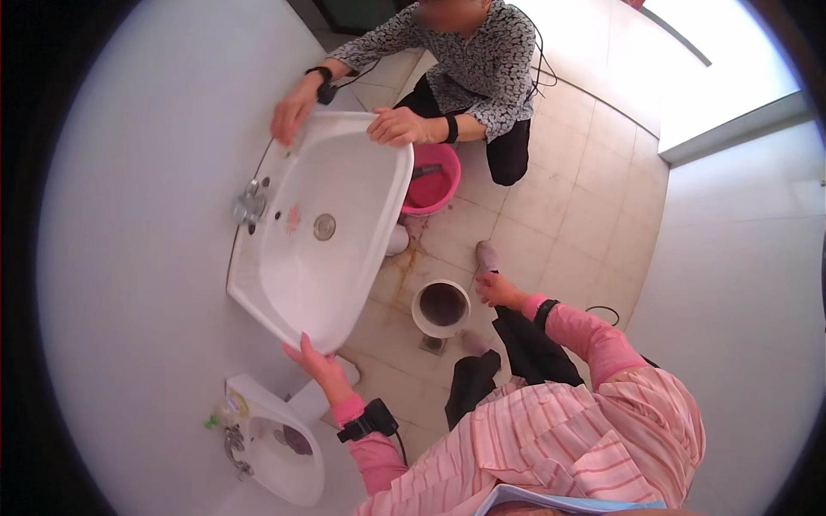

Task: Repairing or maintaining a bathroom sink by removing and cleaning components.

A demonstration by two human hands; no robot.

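Left grip [318, 365] against large white sink [297, 267]

We've got strong white light flooding in from the upper right, blowing out the bright opening [731, 73] and lifting the floor tiles [568, 193], while the left wall [146, 224] sits in duller lilac-grey. We're seeing only soft shading inside the large basin [297, 279], fine detail looks a touch soft, and lines bow toward our black fisheye rim.
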